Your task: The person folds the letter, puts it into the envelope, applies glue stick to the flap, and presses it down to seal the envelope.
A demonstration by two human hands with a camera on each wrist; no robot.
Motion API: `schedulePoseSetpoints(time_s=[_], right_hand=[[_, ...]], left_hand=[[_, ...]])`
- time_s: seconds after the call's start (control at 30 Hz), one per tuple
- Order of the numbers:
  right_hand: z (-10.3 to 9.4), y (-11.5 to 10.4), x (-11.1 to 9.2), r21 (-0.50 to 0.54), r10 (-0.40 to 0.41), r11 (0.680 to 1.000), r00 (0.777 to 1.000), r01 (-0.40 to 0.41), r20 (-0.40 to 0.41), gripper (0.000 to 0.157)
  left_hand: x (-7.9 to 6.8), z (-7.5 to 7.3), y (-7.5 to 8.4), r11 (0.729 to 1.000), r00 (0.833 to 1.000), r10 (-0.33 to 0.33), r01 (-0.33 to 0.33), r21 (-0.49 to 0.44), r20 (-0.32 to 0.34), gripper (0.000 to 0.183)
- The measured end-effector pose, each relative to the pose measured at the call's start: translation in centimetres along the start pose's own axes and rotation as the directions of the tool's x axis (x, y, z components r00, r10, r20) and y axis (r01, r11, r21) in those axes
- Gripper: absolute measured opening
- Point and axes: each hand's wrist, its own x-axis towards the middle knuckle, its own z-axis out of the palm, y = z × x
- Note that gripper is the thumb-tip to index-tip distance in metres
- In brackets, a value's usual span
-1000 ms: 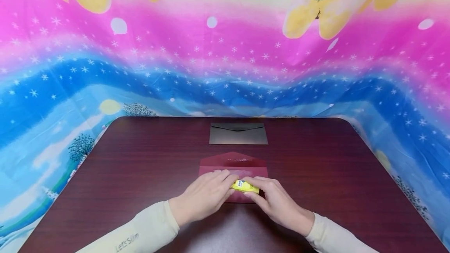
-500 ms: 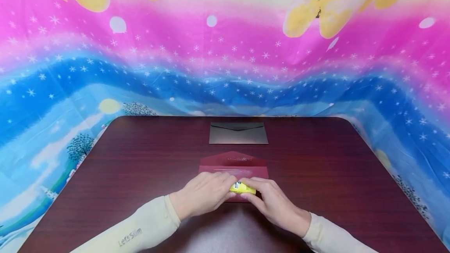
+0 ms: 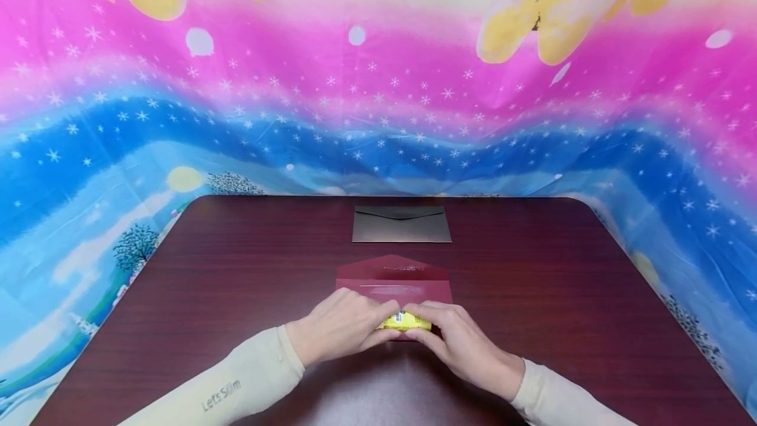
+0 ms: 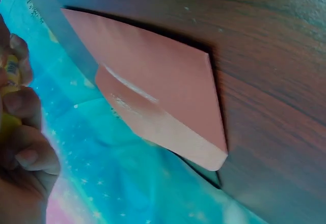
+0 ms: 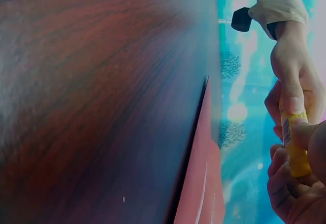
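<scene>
Both hands hold a yellow glue stick (image 3: 407, 321) lengthwise between them, above the near part of an unfolded maroon envelope (image 3: 393, 271). My left hand (image 3: 340, 322) grips its left end, and the fingers of my right hand (image 3: 470, 339) pinch its right end. In the right wrist view, thumbs lie along the yellow barrel (image 5: 299, 155). The envelope's flap (image 4: 153, 114) points away from me, and whitish smears show around the fold and on the flap. Whether the stick's cap is on cannot be seen, as fingers cover both ends.
Behind the maroon envelope lies a closed grey envelope (image 3: 402, 229), near the far edge of the dark wood table (image 3: 254, 248). A colourful printed cloth (image 3: 378, 104) hangs around the table's back and sides. A dark wrist-worn device (image 5: 241, 20) sits by the left sleeve.
The glue stick and both hands have shifted slightly left and toward me. The two hands have drawn a little closer together. Both envelopes stay where they were.
</scene>
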Motion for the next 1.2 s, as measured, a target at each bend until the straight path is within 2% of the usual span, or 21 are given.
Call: schedulePoseSetpoints(time_s=[0.17, 0.3, 0.4, 0.5, 0.57, 0.7, 0.77, 0.97, 1.13, 1.2], right_hand=[[-0.3, -0.1, 0.0, 0.004, 0.0, 1.0, 1.0, 0.0, -0.009, 0.025], [-0.8, -0.2, 0.2, -0.025, 0.006, 1.0, 0.999, -0.007, -0.042, 0.034], [-1.0, -0.1, 0.2, -0.036, 0.013, 0.999, 0.997, -0.015, -0.072, 0.037], [-1.1, 0.0, 0.1, -0.017, 0.017, 1.0, 0.995, -0.019, -0.1, 0.038], [-1.1, 0.1, 0.0, 0.005, 0.025, 1.0, 0.993, -0.024, -0.12, 0.038], [-1.3, 0.4, -0.2, 0.045, 0.057, 0.998, 0.985, -0.05, -0.162, 0.039], [-1.4, 0.5, -0.4, 0.063, 0.075, 0.996, 0.982, -0.065, -0.175, 0.037], [-1.6, 0.6, -0.5, 0.095, 0.107, 0.991, 0.977, -0.09, -0.184, 0.034], [-2.0, 1.1, -0.7, 0.104, 0.154, 0.985, 0.967, -0.136, -0.201, 0.035], [-2.1, 1.4, -0.8, 0.111, 0.185, 0.98, 0.963, -0.166, -0.195, 0.034]], left_hand=[[-0.1, -0.1, -0.1, 0.995, 0.999, -0.043, 0.044, -0.094, 0.021, 0.034], [-0.2, -0.3, 0.2, 0.973, 0.991, -0.116, 0.128, -0.19, 0.07, 0.036], [-0.3, -0.6, 0.4, 0.931, 0.977, -0.183, 0.207, -0.301, 0.107, 0.039], [-0.3, -1.2, 0.6, 0.873, 0.958, -0.243, 0.283, -0.397, 0.15, 0.05], [-0.3, -1.6, 0.7, 0.828, 0.947, -0.274, 0.321, -0.459, 0.167, 0.052], [-0.3, -2.0, 0.6, 0.761, 0.938, -0.313, 0.34, -0.553, 0.146, 0.042], [-0.3, -2.0, 0.5, 0.736, 0.935, -0.331, 0.342, -0.584, 0.13, 0.037], [-0.7, -2.1, -0.2, 0.703, 0.924, -0.376, 0.335, -0.627, 0.072, 0.025], [-1.2, -2.4, -1.1, 0.69, 0.893, -0.45, 0.356, -0.63, 0.011, 0.014], [-1.4, -2.5, -1.6, 0.694, 0.881, -0.474, 0.365, -0.621, -0.011, 0.014]])
